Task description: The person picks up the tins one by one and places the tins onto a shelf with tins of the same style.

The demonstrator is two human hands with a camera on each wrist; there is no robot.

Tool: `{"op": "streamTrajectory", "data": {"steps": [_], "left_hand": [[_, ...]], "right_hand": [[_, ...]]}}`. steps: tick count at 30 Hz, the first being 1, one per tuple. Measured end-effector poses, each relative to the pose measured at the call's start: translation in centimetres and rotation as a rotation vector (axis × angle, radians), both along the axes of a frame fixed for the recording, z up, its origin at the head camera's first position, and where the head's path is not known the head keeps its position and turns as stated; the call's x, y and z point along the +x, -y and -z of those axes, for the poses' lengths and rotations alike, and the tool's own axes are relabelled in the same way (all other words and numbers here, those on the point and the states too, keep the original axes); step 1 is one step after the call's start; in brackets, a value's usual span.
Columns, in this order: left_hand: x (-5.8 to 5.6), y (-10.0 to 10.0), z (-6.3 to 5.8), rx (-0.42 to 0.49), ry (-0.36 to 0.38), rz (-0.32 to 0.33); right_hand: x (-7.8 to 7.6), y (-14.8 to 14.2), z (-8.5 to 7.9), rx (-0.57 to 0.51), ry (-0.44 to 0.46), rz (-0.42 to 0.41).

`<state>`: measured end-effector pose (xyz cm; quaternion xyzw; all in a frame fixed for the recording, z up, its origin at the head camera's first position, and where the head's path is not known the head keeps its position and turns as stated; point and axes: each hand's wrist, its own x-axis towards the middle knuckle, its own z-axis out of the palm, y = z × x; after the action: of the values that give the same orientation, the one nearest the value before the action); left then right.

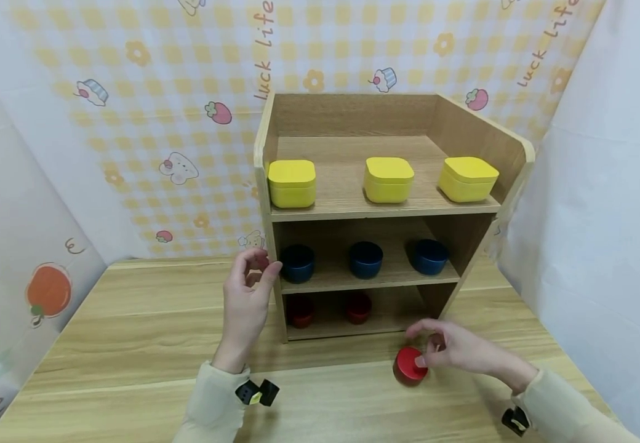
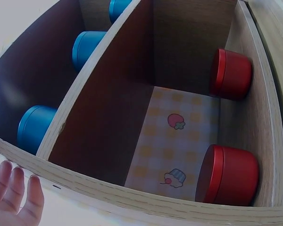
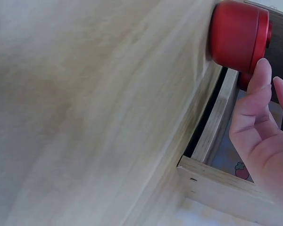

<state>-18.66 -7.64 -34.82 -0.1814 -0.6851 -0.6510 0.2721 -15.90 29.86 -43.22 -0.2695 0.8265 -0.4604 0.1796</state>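
My right hand point(image 1: 453, 347) rests low on the table point(image 1: 132, 344), fingers loosely curved and touching the side of a red tin point(image 1: 409, 365) that stands upright on the wood just left of it; I cannot tell whether they actually grip it. The tin sits just in front of the shelf unit's point(image 1: 353, 212) bottom opening, whose right part lies bare just beyond my right hand. My left hand point(image 1: 247, 295) is raised, palm inward, fingers relaxed and holding nothing, thumb and fingertips at the unit's left front edge. Past that edge stand two more red tins point(image 2: 228, 175) on the bottom level, three blue tins point(image 1: 365, 259) above them, and three yellow boxes point(image 1: 388, 179) on top. Left of my left hand the table runs bare to the patterned backdrop point(image 1: 148, 123).
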Motion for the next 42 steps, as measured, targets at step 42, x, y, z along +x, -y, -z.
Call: {"op": "streamTrajectory", "data": {"steps": [42], "left_hand": [[0.1,0.0,-0.2,-0.006,0.012,-0.010]], "right_hand": [[0.5,0.8,2.6,0.109,-0.042,-0.075]]}}
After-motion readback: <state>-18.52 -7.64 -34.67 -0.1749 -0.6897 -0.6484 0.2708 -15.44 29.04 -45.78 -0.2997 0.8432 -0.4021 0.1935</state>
